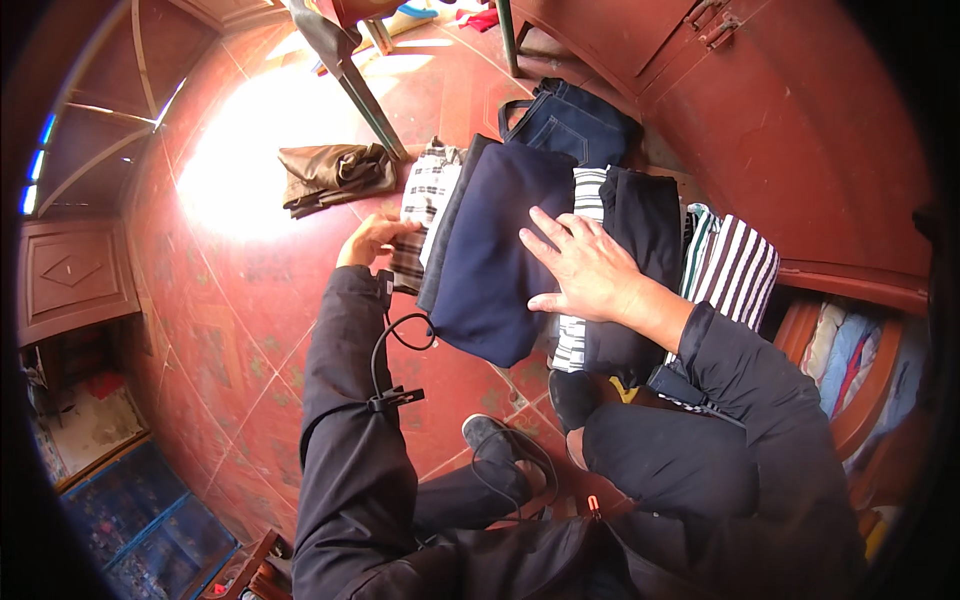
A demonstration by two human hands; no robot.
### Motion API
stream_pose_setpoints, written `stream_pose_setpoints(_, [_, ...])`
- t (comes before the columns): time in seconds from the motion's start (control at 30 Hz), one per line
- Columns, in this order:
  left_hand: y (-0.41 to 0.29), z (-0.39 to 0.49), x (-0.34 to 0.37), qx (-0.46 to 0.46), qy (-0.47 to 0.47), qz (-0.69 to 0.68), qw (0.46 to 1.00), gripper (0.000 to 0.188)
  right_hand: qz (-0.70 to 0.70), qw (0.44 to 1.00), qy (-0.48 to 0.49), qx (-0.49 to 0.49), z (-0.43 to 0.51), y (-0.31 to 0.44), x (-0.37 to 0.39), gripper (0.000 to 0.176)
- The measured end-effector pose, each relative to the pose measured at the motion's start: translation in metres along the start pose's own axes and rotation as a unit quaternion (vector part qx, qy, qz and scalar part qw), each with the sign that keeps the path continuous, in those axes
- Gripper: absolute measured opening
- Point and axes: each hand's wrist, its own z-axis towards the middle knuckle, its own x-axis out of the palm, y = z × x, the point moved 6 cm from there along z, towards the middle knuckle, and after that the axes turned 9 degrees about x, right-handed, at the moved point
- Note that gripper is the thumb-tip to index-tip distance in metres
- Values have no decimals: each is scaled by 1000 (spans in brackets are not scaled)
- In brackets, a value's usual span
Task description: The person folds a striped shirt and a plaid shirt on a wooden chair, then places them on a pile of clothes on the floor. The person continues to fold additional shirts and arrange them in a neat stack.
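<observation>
Several folded garments lie in a row before me. My left hand (373, 238) touches the edge of a plaid cloth (427, 196) at the row's left end; whether its fingers grip the cloth is unclear. Over the folded navy garment (491, 247), my right hand (581, 262) is spread, its fingertips at that garment's right side. To the right are a striped white cloth (572, 341), a folded black garment (643, 225) and a brown-and-white striped garment (735, 274). Behind the row sits a dark denim item (577, 124). A folded brown garment (334, 176) lies apart at the left.
A table or stool leg (375, 112) stands behind the brown garment on the red tiled floor (262, 330). The red cabinet (795, 142) rises at the right, above an open compartment with clothes (844, 352). My shoe (487, 437) is on the floor below the row.
</observation>
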Motion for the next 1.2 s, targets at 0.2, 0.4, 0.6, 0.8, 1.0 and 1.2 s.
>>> stream_pose_setpoints(0.2, [1,-1,34,67,-17,-75,995,30,-1,1000,7,2,0,1,-1,96])
stream_pose_setpoints(0.4, [9,-19,30,27,-100,-108,989,24,-6,1000,14,7,0,0,1,96])
stream_pose_setpoints(0.6, [-68,-82,-41,176,-189,-89,962,33,8,1000,4,8,-1,1,-3,94])
stream_pose_setpoints(0.8, [-215,-191,16,379,-313,462,738,54,-2,1000,-28,-7,-4,-2,1,91])
stream_pose_setpoints(1.0, [-234,-195,224,269,-181,725,608,45,-51,991,121,16,-17,3,-12,46])
stream_pose_setpoints(1.2, [-173,-190,279,307,-128,590,736,42,48,997,-53,8,-59,-4,-91,25])
